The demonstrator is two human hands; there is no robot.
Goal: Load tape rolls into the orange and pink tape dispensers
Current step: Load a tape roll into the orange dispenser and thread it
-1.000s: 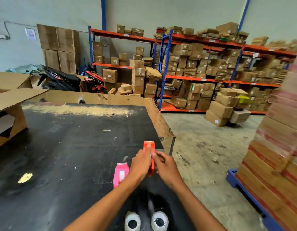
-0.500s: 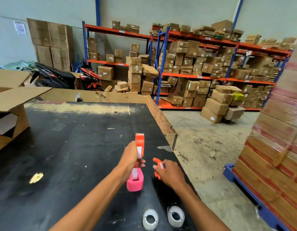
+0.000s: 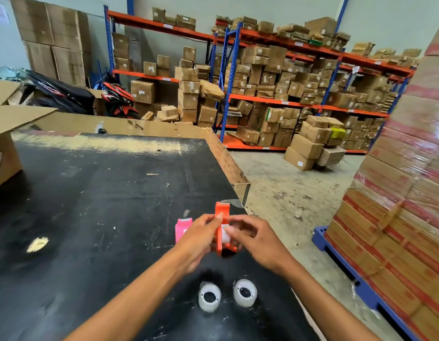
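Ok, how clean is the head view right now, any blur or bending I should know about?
Head view: both hands, left and right, are motion-smeared around the orange dispenser; the tape rolls look soft; wide-angle bending curves the racks; wrapped cartons show glare.

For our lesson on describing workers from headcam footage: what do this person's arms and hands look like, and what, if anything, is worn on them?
Both forearms are bare as far as the picture reaches: no sleeve shows. The left hand and right hand wear no gloves, and no watch, bracelet or ring can be seen on either wrist or on the fingers that show. The hands are slightly blurred, so very small details cannot be told.
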